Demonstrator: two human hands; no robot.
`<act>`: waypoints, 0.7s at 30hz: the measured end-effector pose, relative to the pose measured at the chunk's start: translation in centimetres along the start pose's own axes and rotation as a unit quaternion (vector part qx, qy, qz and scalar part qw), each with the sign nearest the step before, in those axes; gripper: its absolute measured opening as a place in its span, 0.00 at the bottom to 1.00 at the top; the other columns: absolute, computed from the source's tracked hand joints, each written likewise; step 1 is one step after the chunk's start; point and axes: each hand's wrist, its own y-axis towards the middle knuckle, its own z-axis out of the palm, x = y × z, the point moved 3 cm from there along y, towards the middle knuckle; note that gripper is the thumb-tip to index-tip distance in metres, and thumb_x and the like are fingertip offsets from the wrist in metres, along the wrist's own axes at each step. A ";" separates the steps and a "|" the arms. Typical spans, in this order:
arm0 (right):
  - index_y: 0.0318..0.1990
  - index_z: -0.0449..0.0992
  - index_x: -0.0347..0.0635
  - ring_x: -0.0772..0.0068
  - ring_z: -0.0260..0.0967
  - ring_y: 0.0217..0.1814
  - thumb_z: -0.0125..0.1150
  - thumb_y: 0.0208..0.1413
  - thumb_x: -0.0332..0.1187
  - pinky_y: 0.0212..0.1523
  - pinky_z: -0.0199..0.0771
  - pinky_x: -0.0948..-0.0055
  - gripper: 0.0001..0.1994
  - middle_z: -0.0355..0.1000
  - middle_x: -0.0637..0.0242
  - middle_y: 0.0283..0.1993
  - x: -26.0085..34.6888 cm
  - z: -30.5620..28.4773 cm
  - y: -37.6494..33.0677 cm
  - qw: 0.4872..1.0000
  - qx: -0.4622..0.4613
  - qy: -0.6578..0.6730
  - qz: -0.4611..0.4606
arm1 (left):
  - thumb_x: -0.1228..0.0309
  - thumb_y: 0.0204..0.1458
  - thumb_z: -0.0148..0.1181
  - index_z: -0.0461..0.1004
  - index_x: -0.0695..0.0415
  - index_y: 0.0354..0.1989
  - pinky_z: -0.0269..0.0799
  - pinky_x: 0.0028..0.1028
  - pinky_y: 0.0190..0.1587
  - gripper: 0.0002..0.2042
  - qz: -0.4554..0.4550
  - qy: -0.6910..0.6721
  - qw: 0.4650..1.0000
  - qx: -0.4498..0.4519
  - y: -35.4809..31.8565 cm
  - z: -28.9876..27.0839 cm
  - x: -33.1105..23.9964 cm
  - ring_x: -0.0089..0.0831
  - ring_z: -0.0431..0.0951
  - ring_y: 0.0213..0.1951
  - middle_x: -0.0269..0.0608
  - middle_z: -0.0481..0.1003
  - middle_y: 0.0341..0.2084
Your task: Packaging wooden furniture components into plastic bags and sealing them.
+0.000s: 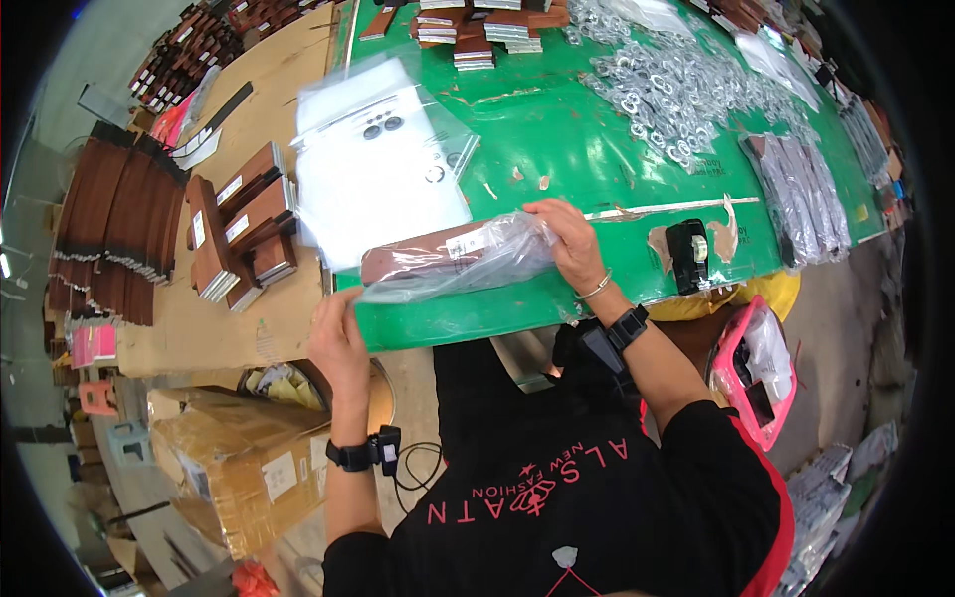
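A reddish-brown wooden piece (408, 261) with a white label lies inside a clear plastic bag (502, 267) over the near edge of the green table. My left hand (338, 338) pinches the bag's lower left corner. At the opposite end, my right hand (571, 244) has its fingers closed on the bunched film. The bag is stretched lengthwise between both hands, slightly higher at the right. Just beyond it lies a stack of flat clear bags (383, 194) with dark round marks.
On the green table (557, 164) are a black tape dispenser (686, 257), heaped small packets with rings (667, 109) and bagged pieces (799, 194). Labelled wooden pieces (211, 244) and dark stacked slats (111, 209) occupy the left table. Below are a cardboard box (234, 468) and a pink basket (784, 400).
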 end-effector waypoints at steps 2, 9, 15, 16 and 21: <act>0.45 0.78 0.37 0.52 0.71 0.59 0.48 0.48 0.20 0.61 0.65 0.59 0.17 0.78 0.57 0.51 1.2 1.5 0.4 1.000 0.017 0.011 0.003 | 0.79 0.57 0.53 0.78 0.55 0.45 0.72 0.34 0.41 0.10 -0.010 -0.011 0.999 -0.037 0.8 -1.4 1.3 0.41 0.78 0.38 0.43 0.78 0.33; 0.58 0.73 0.33 0.56 0.69 0.58 0.51 0.67 0.34 0.62 0.66 0.63 0.17 0.72 0.54 0.58 -3.0 -1.7 -4.3 0.995 0.060 -0.005 0.077 | 0.75 0.48 0.52 0.75 0.60 0.51 0.67 0.47 0.55 0.19 0.005 0.022 0.978 -0.209 4.6 6.5 -2.3 0.50 0.71 0.56 0.53 0.74 0.50; 0.63 0.66 0.31 0.58 0.67 0.61 0.46 0.71 0.41 0.61 0.68 0.66 0.22 0.69 0.52 0.61 -11.2 -0.2 -5.0 0.990 0.069 0.061 0.107 | 0.51 0.52 0.56 0.58 0.46 0.71 0.26 0.70 0.70 0.36 0.227 -0.160 0.958 0.063 -1.8 10.6 -13.7 0.49 0.43 0.75 0.46 0.50 0.73; 0.64 0.64 0.31 0.57 0.67 0.61 0.45 0.72 0.40 0.61 0.68 0.64 0.23 0.68 0.50 0.62 -11.3 0.2 -4.8 0.994 0.053 0.051 0.086 | 0.51 0.52 0.56 0.58 0.46 0.71 0.26 0.70 0.70 0.36 0.218 -0.157 0.961 0.060 -1.8 11.4 -13.3 0.49 0.43 0.75 0.46 0.50 0.73; 0.64 0.65 0.30 0.55 0.66 0.62 0.43 0.72 0.39 0.62 0.66 0.61 0.22 0.67 0.50 0.64 -10.0 0.4 -4.3 0.988 0.076 0.085 0.103 | 0.53 0.40 0.69 0.61 0.49 0.68 0.51 0.50 0.69 0.42 0.224 -0.096 0.970 -0.005 0.2 14.3 -12.0 0.43 0.68 0.60 0.48 0.63 0.64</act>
